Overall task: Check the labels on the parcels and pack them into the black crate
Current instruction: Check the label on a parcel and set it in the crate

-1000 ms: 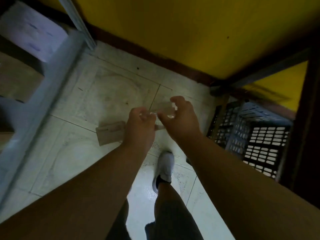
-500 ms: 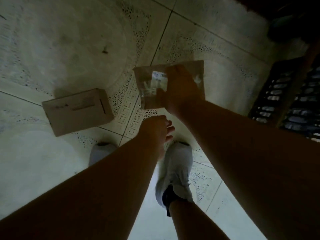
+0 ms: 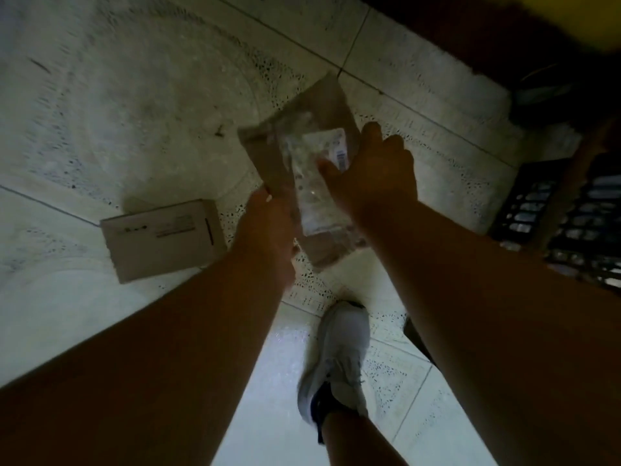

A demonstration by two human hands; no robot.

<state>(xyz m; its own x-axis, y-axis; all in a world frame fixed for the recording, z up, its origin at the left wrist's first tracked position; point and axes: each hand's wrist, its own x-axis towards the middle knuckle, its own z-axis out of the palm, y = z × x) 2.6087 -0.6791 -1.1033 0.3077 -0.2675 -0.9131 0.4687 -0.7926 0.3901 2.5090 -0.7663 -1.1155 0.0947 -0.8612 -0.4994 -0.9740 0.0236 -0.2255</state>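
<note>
A flat brown parcel with a clear plastic sleeve and a white label on its face hangs tilted above the floor. My right hand grips its right edge beside the label. My left hand grips its lower left edge. A second parcel, a closed cardboard box with a printed label, lies flat on the floor tiles to the left. The black crate with slotted walls stands at the right edge, partly hidden by my right forearm.
The floor is pale patterned tile. My foot in a white shoe stands below the held parcel. A dark wall base and a shadowed corner run along the top right, behind the crate.
My left hand has come up from below and taken hold of the parcel's lower left edge. The parcel has turned from lying level to standing more upright, label towards me.
</note>
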